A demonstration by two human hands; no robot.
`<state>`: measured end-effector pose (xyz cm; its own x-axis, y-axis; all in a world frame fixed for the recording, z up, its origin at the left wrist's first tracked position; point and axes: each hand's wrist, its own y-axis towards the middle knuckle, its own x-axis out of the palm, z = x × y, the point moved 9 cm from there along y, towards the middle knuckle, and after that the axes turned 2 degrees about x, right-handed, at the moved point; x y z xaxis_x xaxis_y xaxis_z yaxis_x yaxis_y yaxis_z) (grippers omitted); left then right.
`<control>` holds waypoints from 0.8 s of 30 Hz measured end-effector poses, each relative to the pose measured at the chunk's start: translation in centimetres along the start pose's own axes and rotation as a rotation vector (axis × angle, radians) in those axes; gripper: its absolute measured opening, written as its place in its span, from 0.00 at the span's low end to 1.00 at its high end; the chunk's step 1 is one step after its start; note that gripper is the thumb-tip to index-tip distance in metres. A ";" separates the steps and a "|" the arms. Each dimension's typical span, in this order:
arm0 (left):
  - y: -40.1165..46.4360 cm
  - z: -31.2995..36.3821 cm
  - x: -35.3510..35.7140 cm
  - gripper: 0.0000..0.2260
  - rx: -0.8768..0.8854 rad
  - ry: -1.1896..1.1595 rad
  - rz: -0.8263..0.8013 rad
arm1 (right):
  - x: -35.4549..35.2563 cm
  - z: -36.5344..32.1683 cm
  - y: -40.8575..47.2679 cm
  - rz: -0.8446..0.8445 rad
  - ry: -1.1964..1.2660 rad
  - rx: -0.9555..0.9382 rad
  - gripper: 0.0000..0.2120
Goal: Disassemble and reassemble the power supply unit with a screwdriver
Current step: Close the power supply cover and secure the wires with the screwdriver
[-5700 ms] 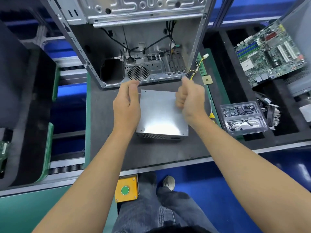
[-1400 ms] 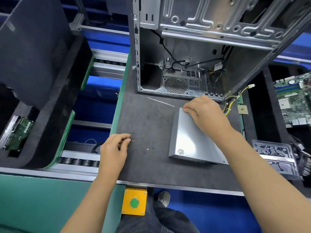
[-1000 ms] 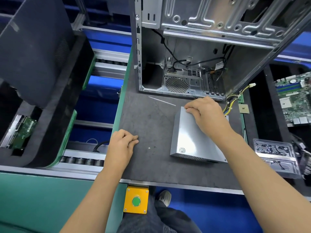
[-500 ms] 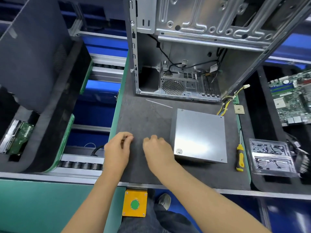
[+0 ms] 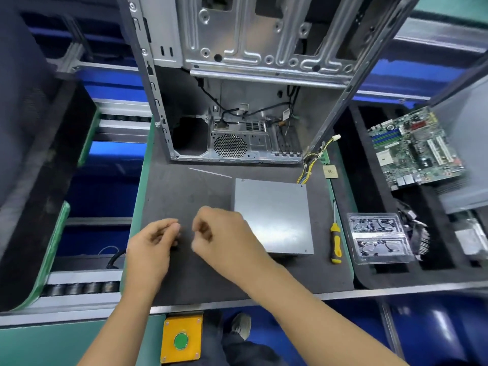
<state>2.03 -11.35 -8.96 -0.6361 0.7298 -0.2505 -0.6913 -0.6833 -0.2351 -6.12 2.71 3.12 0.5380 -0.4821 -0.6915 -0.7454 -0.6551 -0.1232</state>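
Note:
The silver power supply unit point(image 5: 272, 215) lies flat on the dark mat point(image 5: 184, 186), its yellow and black cables point(image 5: 314, 159) trailing toward the open computer case point(image 5: 237, 101) behind it. A yellow-handled screwdriver point(image 5: 336, 241) lies on the mat to the unit's right, untouched. Both hands hover just left of the unit, close together. My left hand point(image 5: 150, 244) has its fingers curled with the tips pinched on a small screw that is hidden by them. My right hand point(image 5: 224, 233) pinches thumb and forefinger the same way on another tiny screw.
A clear plastic parts tray point(image 5: 377, 237) sits right of the screwdriver, a green motherboard point(image 5: 414, 146) farther right in black foam. A small CPU chip point(image 5: 330, 171) lies by the cables. A yellow box with a green button point(image 5: 181, 339) hangs below the bench edge.
My right hand left the power supply unit and came across to the mat beside my left hand. The loose screws seen on the mat are gone from view. Both hands have lifted slightly.

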 end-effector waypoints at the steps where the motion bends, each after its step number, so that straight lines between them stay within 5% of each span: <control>1: 0.2 0.0 0.4 0.06 -0.009 -0.028 -0.005 | -1.8 1.0 -0.4 0.015 0.175 0.061 0.03; 4: 0.5 0.5 1.9 0.08 0.003 -0.062 -0.024 | -7.1 5.1 -1.2 0.101 0.539 0.193 0.08; 13: 1.0 4.3 6.4 0.12 0.110 -0.123 -0.083 | -16.8 19.0 -3.5 0.550 0.490 0.457 0.04; 24: -0.7 12.3 12.7 0.09 0.307 -0.097 -0.235 | -15.9 19.7 -1.4 0.435 0.134 0.310 0.15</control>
<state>-9.76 -1.27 -0.45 -0.4672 0.8745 -0.1302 -0.8831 -0.4688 0.0200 -21.35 22.78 0.30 0.1844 -0.7534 -0.6311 -0.9804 -0.1865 -0.0638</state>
